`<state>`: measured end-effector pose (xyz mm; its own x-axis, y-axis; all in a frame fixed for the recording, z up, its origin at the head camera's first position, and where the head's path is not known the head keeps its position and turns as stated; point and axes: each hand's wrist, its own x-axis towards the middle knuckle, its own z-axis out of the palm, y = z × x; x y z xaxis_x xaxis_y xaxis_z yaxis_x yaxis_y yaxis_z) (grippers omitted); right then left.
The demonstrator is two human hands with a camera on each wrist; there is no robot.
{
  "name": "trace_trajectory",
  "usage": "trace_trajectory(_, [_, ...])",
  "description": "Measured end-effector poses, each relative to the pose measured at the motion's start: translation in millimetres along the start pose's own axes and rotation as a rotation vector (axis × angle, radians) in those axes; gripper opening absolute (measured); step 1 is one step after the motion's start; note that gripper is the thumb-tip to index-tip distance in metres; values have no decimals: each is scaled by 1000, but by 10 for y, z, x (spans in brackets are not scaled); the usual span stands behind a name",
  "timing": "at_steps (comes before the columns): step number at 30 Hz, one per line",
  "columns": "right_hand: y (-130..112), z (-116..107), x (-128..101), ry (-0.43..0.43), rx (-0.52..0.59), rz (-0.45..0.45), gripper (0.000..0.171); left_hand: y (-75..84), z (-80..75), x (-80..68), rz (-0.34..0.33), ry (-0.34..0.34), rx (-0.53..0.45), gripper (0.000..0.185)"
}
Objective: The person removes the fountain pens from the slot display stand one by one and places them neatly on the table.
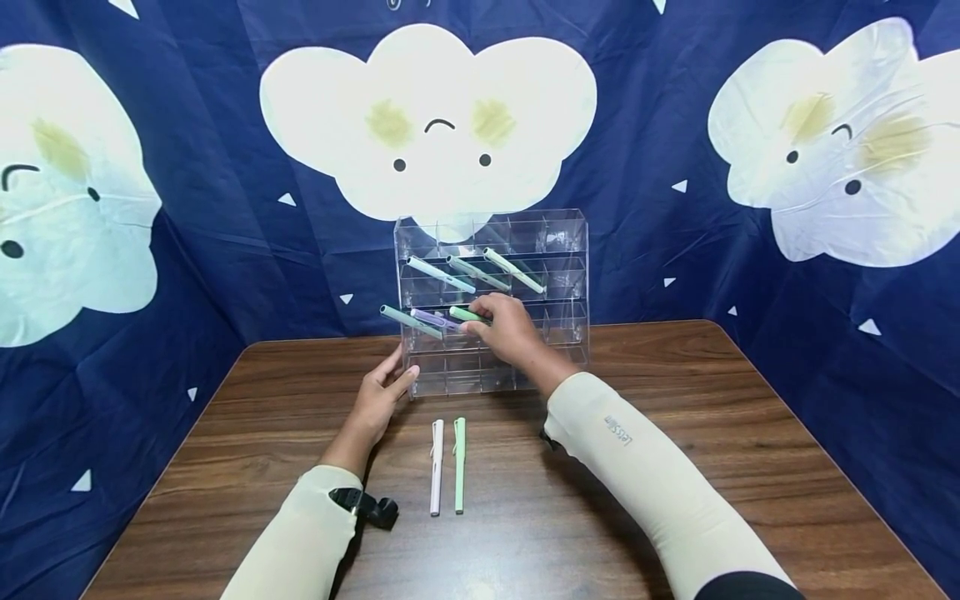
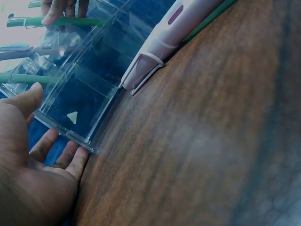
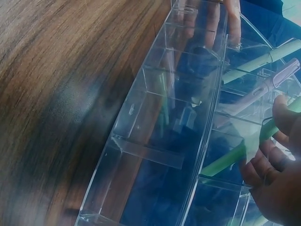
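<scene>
Two loose pens [image 1: 447, 465], six racked pens [image 1: 450, 287]

Clear glossy plastic rack [image 1: 562, 242]; wood-grain table [image 1: 712, 433]; cloth backdrop [image 1: 187, 208].

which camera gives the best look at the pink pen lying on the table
The left wrist view: the pink pen fills the frame close up, its clip and cap clear. The head view shows it whole but small beside a green pen. The right wrist view misses it.
</scene>
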<state>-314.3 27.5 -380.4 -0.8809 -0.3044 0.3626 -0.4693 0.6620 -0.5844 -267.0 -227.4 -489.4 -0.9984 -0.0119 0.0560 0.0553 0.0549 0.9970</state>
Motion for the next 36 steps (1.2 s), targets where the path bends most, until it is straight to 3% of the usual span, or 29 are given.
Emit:
trace_trajectory(13, [-17,23,-19,10,17,30,29,1,-6,-12,3,-8,-13,67])
trace_trajectory(25, [6,5,6,58,50,-23,22,2,6,-13,-3,-8,-14,68])
trace_trajectory(36, [-50,-73,29,161,214,-44,19,11,11,-20,2,4,-26,67])
